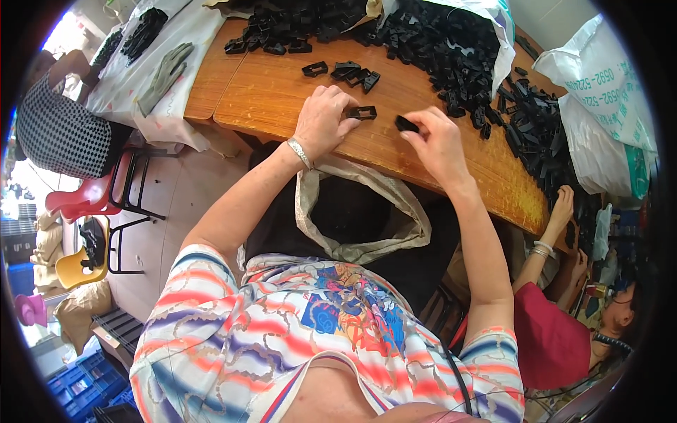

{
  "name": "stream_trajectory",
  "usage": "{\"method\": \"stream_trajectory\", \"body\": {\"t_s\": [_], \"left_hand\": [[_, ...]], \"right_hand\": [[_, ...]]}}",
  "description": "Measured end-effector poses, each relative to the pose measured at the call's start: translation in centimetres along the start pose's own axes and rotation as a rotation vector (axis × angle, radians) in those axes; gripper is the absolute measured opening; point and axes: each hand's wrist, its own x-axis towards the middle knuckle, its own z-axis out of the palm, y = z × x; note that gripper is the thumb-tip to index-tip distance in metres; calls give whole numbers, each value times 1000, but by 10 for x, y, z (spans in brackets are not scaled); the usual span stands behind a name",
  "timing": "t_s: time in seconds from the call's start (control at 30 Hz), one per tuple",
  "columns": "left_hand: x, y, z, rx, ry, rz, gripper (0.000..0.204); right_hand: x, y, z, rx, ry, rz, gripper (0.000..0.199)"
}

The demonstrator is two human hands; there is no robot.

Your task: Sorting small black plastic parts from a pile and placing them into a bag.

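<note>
Over the near edge of a wooden table (275, 99), my left hand (326, 121) pinches a small black rectangular plastic frame (363, 113) with an opening through it. To its right, my right hand (436, 141) closes thumb and fingers on a small dark plastic piece (406, 125); its exact shape is blurred. The two pieces are apart. Just beyond my left hand lie several loose black plastic parts (347, 72) of a similar kind. On my lap below the table edge sits an open bag (310, 211) with a rolled pale rim and a dark inside.
A large heap of black plastic parts (423, 42) spreads along the table's far side and down its right. White sacks (596, 106) stand at the right. A person in a red top (550, 338) reaches to the heap. At left are a grey glove (163, 79) and chairs (88, 194).
</note>
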Motion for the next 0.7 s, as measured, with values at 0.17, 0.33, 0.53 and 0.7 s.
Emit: {"method": "stream_trajectory", "body": {"t_s": [0.17,0.33,0.53,0.7], "left_hand": [[5,-2,2,-39,-53,-23,24],[5,-3,3,-96,-22,-7,25],[3,-6,3,-71,-24,13,24],[7,-5,2,-86,-44,-9,24]], "right_hand": [[31,-6,38,-41,-10,-161,23],[43,-4,46,-92,-46,-242,25],[26,-8,53,-238,-125,-248,22],[14,1,64,-406,53,-430,32]]}}
